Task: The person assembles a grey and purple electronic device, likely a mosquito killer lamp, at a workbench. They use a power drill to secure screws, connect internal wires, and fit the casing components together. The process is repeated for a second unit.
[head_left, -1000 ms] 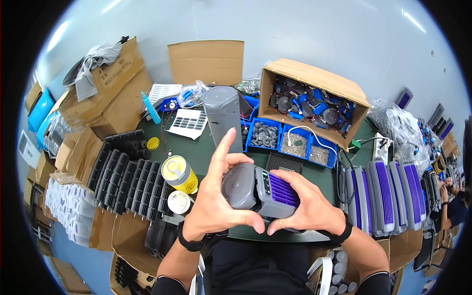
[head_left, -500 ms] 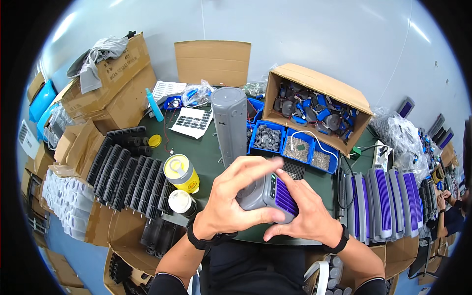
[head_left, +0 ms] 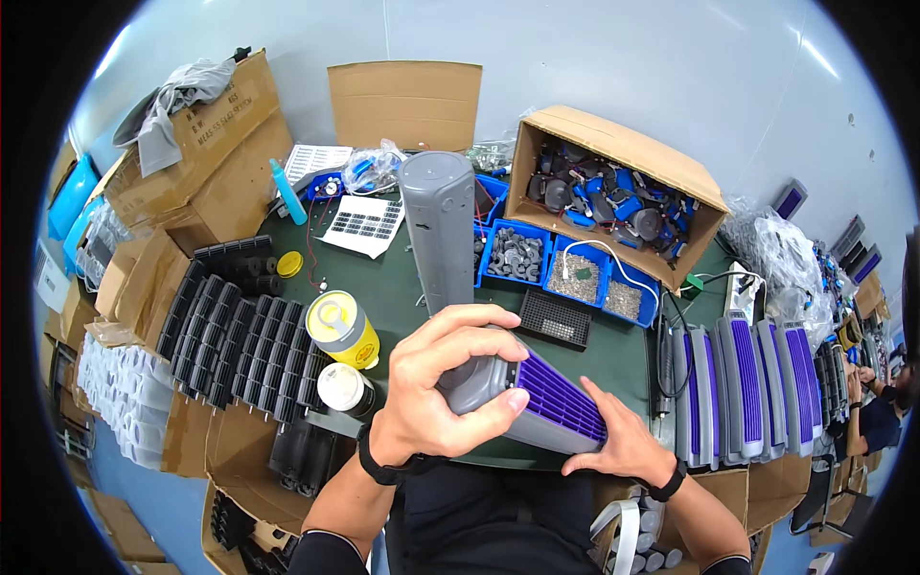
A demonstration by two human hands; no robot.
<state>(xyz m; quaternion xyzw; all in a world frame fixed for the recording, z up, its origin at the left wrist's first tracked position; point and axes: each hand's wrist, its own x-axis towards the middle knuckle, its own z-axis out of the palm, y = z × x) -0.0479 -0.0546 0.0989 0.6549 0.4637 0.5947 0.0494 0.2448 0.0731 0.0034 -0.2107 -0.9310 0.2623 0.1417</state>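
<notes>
A grey tower-fan housing (head_left: 561, 407) with a slatted purple grille along its upward-facing side lies nearly flat above the near edge of the worktop (head_left: 383, 292), gripped at both ends. Its smooth, rounded grey end points left, partly hidden within the left hand (head_left: 446, 388); the body slants down toward the right, its other end against the right hand (head_left: 623, 441). The long slats run lengthwise, and plain grey casing borders the grille along the near side.
</notes>
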